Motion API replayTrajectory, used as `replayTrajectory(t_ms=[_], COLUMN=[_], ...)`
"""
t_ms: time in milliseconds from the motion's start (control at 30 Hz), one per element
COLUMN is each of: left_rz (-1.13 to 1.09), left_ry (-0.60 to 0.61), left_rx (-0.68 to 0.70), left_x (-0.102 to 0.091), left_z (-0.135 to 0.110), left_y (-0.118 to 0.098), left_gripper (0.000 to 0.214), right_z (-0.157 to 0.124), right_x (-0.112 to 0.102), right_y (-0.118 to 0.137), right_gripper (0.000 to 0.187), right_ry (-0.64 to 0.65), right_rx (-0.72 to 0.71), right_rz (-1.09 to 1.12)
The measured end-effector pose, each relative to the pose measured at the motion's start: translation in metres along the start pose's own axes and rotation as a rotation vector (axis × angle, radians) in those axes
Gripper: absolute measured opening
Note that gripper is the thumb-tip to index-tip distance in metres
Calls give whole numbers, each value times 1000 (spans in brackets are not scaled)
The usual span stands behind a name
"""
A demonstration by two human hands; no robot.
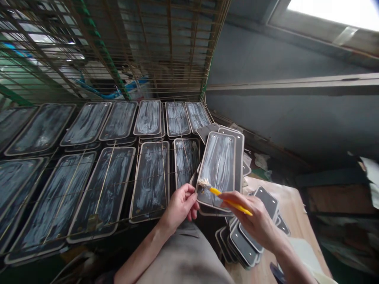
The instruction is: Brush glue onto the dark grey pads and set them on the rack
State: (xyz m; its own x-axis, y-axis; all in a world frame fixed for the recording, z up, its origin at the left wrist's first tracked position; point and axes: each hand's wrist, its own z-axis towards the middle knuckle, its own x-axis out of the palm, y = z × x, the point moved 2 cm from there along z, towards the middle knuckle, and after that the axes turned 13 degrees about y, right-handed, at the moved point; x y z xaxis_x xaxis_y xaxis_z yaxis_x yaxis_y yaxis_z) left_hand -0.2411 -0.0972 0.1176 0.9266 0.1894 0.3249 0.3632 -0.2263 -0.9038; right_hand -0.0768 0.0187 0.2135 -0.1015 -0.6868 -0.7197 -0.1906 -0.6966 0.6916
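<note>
My right hand (254, 211) grips a paintbrush (215, 191) by its yellow handle. The pale bristles rest near the lower left corner of a dark rectangular plate (220, 163) with rounded corners and a light border. Whitish streaks run lengthwise across that plate, and small holes or studs show near its ends. At the same lower left corner, the thumb and fingers of my left hand (184, 202) pinch the edge. Directly beneath lies another dark plate (239, 157), sticking out on the right.
Streaked plates (151, 177) lie in two rows on a wire rack to the left. An open wire grid (177, 51) stands behind them. To my right, unstreaked plates (244, 244) are piled on a wooden tabletop (291, 197). A grey wall (296, 118) rises beyond.
</note>
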Motion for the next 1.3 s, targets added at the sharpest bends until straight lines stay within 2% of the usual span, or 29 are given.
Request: replayTrajectory(t_ms=[133, 233, 333, 500, 633, 800, 867, 933, 1033, 1100, 1200, 1300], left_rz=[17, 37, 34, 54, 70, 60, 47, 37, 30, 34, 28, -42], left_ry=[4, -12, -19, -23, -28, -37, -42, -48, -40, -27, -7, 12], left_rx=[11, 3, -6, -5, -19, -40, -45, -47, -34, -5, 49, 96], left_x=[1, 2, 3, 5, 6, 7, 9, 10, 12, 14, 18, 23], left_z=[-2, -2, -2, -2, -1, 0, 1, 1, 0, -1, -1, -2], left_y=[-3, -3, -3, -5, -4, -4, -4, -5, -7, -11, -24, -46], left_gripper=[27, 26, 26, 24, 25, 29, 31, 33, 32, 31, 27, 20], right_z=[-20, -35, -53, -78, -69, -28, -17, -17, -35, -51, -66, -66], right_x=[13, 15, 8, -13, -27, -42, -44, -42, -38, -40, -48, -49], right_y=[7, 8, 3, -16, -34, -53, -59, -60, -52, -41, -28, -30], right_gripper=[19, 20, 19, 19, 22, 23, 24, 24, 23, 22, 21, 23], right_ry=[26, 52, 24, -129, -282, -482, -490, -446, -360, -376, -596, -784], right_rx=[4, 53, 141, 237, 191, 147, 156, 173, 168, 138, 140, 184], right_rz=[72, 104, 99, 54, 65, 50, 43, 39, 75, 94, 45, -6])
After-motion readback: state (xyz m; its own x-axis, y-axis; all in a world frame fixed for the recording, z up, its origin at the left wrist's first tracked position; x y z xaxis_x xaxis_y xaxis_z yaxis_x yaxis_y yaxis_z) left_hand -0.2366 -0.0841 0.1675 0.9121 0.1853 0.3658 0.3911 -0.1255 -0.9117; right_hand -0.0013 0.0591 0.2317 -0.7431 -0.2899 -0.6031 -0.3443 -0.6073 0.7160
